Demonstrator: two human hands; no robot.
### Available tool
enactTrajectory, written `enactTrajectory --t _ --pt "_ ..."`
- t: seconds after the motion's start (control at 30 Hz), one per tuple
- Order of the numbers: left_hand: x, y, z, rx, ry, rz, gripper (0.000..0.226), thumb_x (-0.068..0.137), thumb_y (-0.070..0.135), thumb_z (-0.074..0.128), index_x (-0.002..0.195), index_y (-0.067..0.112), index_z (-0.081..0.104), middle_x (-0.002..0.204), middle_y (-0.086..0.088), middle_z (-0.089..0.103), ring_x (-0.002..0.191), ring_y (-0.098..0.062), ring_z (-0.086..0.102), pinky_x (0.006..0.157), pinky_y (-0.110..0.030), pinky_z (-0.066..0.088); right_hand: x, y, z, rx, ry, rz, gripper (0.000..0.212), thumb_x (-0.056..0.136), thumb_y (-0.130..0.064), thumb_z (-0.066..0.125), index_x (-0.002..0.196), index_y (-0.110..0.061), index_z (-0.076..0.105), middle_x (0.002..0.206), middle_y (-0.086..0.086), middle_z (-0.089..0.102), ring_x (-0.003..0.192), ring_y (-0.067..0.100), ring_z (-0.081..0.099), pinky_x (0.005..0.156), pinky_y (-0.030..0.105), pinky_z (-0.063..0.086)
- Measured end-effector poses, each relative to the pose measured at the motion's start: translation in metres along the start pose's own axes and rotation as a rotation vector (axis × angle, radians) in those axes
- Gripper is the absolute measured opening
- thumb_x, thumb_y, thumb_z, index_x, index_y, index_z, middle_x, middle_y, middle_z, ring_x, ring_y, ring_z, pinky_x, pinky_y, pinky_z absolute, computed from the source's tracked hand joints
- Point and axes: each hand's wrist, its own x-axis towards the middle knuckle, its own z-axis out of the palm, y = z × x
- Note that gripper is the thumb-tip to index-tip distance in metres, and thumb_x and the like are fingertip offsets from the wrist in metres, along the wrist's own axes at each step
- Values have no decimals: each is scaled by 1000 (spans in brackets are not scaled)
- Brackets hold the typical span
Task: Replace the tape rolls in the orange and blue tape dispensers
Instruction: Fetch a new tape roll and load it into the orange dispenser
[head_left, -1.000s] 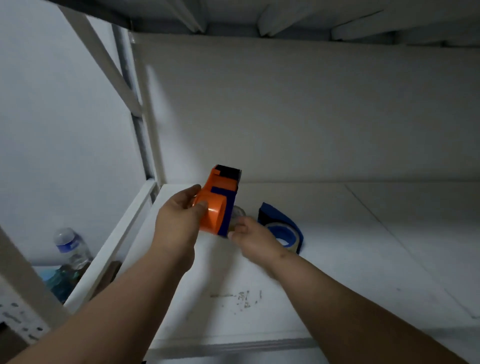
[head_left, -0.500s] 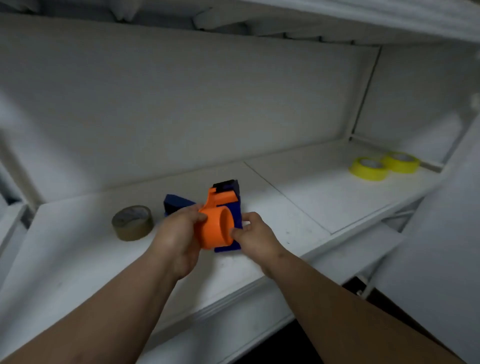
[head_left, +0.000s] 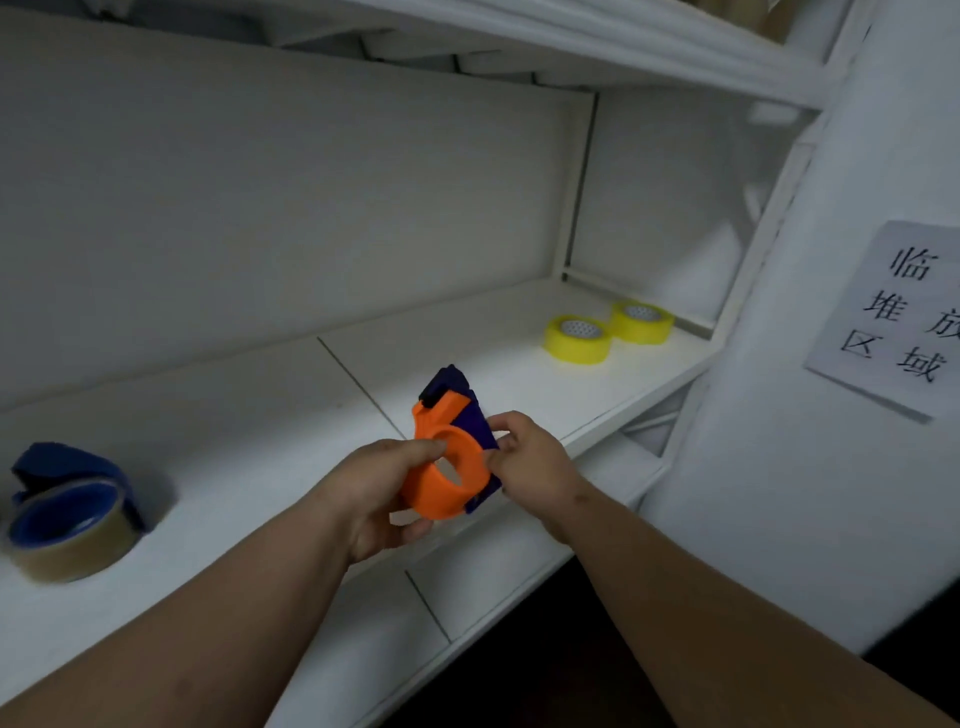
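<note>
Both hands, left (head_left: 371, 499) and right (head_left: 524, 457), grip the dispenser (head_left: 449, 467); yellow rolls (head_left: 577, 339) lie up-right, nearer the right hand.

View: one head camera, wide-angle.
Position: above and behind both forearms, close to the shelf (head_left: 519, 364).
Facing: forward, down, tilted rightward along the shelf towards its right end.
Shared: single view, no overlap.

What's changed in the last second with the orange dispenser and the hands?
The view swung right, bringing the two yellow tape rolls into sight. The orange dispenser turned so its round hub opening faces the camera. Left hand and right hand kept hold of it; the blue dispenser stayed on the shelf.
</note>
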Motion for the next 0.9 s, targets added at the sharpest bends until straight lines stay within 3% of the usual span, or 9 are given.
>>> enactTrajectory --t 0.1,0.27,0.43,0.6,0.8,0.9 --pt "17 3 33 -39 -41 -29 36 83 23 74 114 13 59 111 -11 59 94 -28 63 56 -36 58 18 23 -34 23 11 12 30 91 -15 49 120 -19 53 83 -2 62 73 11 59 62 22 43" --pt "56 21 66 -52 -54 -40 39 84 22 73 117 11 57 118 -13 57 99 -32 63 55 -37 60 62 51 -70 -3 91 37 34 98 -23 42 130 -16 49 114 7 61 95 18 58 62 19 44" --pt "115 46 84 -58 -50 -14 35 84 23 73 114 12 58 116 -11 60 95 -29 65 51 -35 59 118 72 -101 -84 203 79 30 94 -18 43 120 -11 55 116 10 63 99 23 60 81 33 49" --pt "166 70 100 -47 -29 7 32 84 23 74 111 12 61 112 -11 63 92 -27 67 49 -32 58 170 85 -134 -421 196 48 31 92 -12 46 121 -11 57 126 5 60 110 20 57 84 22 40" --pt "208 84 110 -17 26 15 31 83 26 76 108 12 64 107 -8 68 89 -25 69 48 -30 57 221 106 -156 -553 189 38 33 89 -19 50 121 -18 57 127 7 56 114 25 54 97 35 46" --pt "228 88 116 -40 84 27 27 84 25 74 106 14 63 104 -6 68 87 -24 69 48 -29 56 250 115 -166 -668 217 -54 39 86 -21 53 125 -21 54 131 6 50 119 26 48 99 40 42"
